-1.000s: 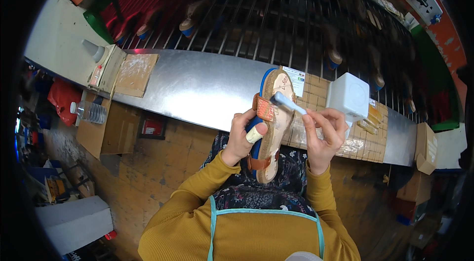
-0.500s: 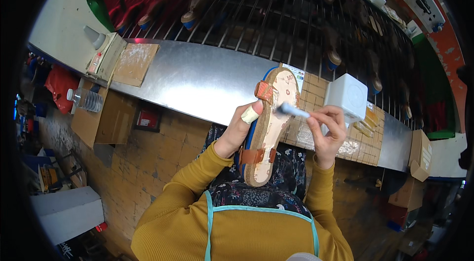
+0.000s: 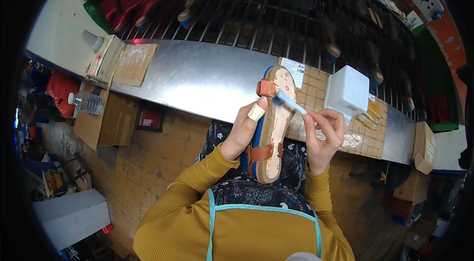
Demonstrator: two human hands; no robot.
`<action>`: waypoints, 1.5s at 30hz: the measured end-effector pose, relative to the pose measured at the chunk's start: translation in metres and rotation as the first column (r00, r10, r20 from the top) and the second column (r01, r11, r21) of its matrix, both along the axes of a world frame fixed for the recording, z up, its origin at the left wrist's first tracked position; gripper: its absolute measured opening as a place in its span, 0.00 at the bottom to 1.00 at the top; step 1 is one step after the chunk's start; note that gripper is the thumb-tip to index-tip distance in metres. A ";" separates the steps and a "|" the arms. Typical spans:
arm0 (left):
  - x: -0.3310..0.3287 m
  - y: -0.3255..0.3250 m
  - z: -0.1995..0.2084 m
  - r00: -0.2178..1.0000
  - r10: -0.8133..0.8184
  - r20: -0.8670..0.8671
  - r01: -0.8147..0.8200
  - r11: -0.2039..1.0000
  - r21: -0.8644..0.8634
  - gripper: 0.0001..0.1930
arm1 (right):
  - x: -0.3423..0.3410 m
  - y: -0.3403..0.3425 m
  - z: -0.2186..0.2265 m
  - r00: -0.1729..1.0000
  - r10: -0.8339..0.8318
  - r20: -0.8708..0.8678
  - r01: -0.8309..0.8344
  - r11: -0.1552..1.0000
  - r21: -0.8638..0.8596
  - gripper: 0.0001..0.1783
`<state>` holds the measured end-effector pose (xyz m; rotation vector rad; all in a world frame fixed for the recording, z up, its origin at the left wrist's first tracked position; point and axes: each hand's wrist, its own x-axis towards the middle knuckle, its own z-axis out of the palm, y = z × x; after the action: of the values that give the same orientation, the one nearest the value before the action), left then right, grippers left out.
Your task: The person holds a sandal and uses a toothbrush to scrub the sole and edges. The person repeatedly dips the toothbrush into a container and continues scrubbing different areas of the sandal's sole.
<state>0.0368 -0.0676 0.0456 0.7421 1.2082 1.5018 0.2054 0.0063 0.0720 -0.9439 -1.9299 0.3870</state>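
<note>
- Sandal with cork-coloured rim, pale insole and blue edging [image 3: 277,132]: one, just off frame centre toward 3 o'clock. Straps: two, one orange-patterned [image 3: 266,88], one plain brown [image 3: 260,153].
- Small brush with pale blue handle and dark bristles [image 3: 292,103]: one; bristles at the insole, beside the orange-patterned strap.
- White square-sided plastic container [image 3: 348,88]: one, at 2 o'clock from the sandal.
- Clear plastic bottle [image 3: 91,103]: one, at 9 o'clock.
- Writing: reddish stamped marks on the insole; one white printed sheet [image 3: 292,69] at 1 o'clock, its fine print illegible.
- Left hand [image 3: 242,131]: partly curled, gripping the sandal's left edge; thumb wrapped in pale tape [image 3: 256,112]; fingers underneath hidden.
- Right hand [image 3: 326,135]: closed in a pinch on the brush handle's end.
</note>
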 end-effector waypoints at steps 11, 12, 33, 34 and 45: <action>-0.009 -0.001 0.004 0.997 0.030 0.077 -0.033 0.999 0.037 0.31 | -0.005 0.008 -0.013 0.987 0.078 -0.137 -0.084 0.996 -0.043 0.10; -0.009 -0.001 0.006 0.995 0.030 0.093 -0.033 0.999 0.027 0.31 | -0.005 0.009 -0.016 0.984 0.098 -0.149 -0.107 0.992 -0.060 0.10; -0.015 0.031 0.014 0.981 0.026 0.194 -0.046 0.994 0.097 0.40 | 0.003 0.002 -0.024 0.987 0.126 -0.096 -0.114 0.986 0.120 0.13; -0.015 0.032 0.016 0.982 0.026 0.185 -0.046 0.994 0.101 0.40 | 0.004 0.002 -0.024 0.988 0.124 -0.087 -0.113 0.985 0.127 0.13; -0.020 0.034 0.020 0.981 0.028 0.190 -0.049 0.993 0.108 0.39 | 0.008 0.019 -0.014 0.963 0.209 -0.171 -0.213 0.977 -0.004 0.11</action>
<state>0.0164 -0.0335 0.0659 0.6366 1.0077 1.6439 0.2134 0.0249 0.0577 -0.6965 -1.8775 0.5957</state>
